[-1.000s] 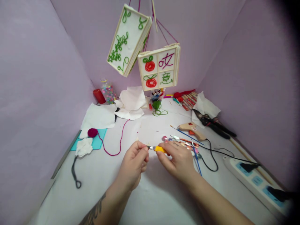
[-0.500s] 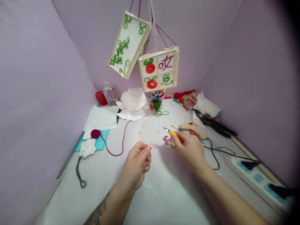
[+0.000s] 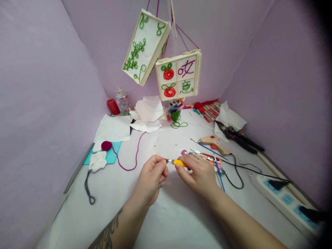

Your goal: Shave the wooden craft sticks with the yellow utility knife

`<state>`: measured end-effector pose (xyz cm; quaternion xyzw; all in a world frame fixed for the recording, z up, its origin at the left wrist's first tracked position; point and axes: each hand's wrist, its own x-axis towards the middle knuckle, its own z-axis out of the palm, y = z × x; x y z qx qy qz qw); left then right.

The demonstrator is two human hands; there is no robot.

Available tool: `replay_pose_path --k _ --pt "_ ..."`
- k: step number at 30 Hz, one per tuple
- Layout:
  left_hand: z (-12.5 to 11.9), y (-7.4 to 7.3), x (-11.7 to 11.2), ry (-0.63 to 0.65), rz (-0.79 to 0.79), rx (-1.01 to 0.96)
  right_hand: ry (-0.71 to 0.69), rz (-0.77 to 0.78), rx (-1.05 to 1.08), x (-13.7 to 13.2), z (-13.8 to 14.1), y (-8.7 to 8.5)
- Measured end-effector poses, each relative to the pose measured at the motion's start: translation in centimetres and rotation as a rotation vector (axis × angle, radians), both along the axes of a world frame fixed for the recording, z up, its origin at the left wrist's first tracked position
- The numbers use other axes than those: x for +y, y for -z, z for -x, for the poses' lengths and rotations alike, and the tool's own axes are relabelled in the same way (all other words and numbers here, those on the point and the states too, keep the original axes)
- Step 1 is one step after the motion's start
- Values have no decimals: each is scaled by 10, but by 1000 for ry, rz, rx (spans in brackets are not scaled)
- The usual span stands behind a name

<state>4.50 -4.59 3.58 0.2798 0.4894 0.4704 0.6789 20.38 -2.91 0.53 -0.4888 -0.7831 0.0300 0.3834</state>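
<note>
My left hand (image 3: 153, 173) is closed in a pinch over the middle of the table. Thin pale sticks (image 3: 155, 153) poke out from its fingers; most of their length is hidden. My right hand (image 3: 198, 173) grips a yellow craft knife (image 3: 179, 163), its blade pointing left. The blade tip meets the fingertips of my left hand at the stick ends, and whether it touches the sticks I cannot tell. Just beyond my right hand lie several slim brushes or tools, among them a blue one (image 3: 220, 176), and a pink bead (image 3: 184, 152).
Two decorated panel boxes (image 3: 178, 76) hang above the back. A glue gun (image 3: 214, 141), pliers (image 3: 233, 136) and a power strip (image 3: 282, 200) lie on the right. Purple yarn (image 3: 106, 146), white cloth (image 3: 112, 128) and a bead jar (image 3: 123, 103) are left; green yarn (image 3: 175, 117) is at the back.
My right hand has moved left and slightly down, bringing the knife from above the beads to my left fingertips. The tools behind it now show. My left hand stays nearly in place.
</note>
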Motion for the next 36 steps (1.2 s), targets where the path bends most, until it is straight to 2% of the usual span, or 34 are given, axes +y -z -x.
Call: replay_pose_path --k 8,10,12,14,15,17,19,21,36 --pt "1 0 0 -1 -32 27 21 -12 -42 -1 3 3" --pt "1 -1 -2 26 -21 24 104 57 -69 7 -4 5" --pt "0 -3 -4 62 -24 22 258 170 -79 15 -15 5" --pt "0 -4 -5 63 -28 17 345 231 -9 20 -23 3" --pt "0 -4 -4 47 -28 14 324 210 53 20 -24 1" --pt "0 -3 -2 4 -23 3 166 139 114 14 -19 -1" --pt "0 -2 -1 -15 -20 -12 27 71 81 5 -9 -3" --pt "0 -1 0 -22 -22 -22 -30 20 48 -1 0 -3" --pt "-3 3 -2 6 -44 39 -13 -7 10 -3 1 -2"
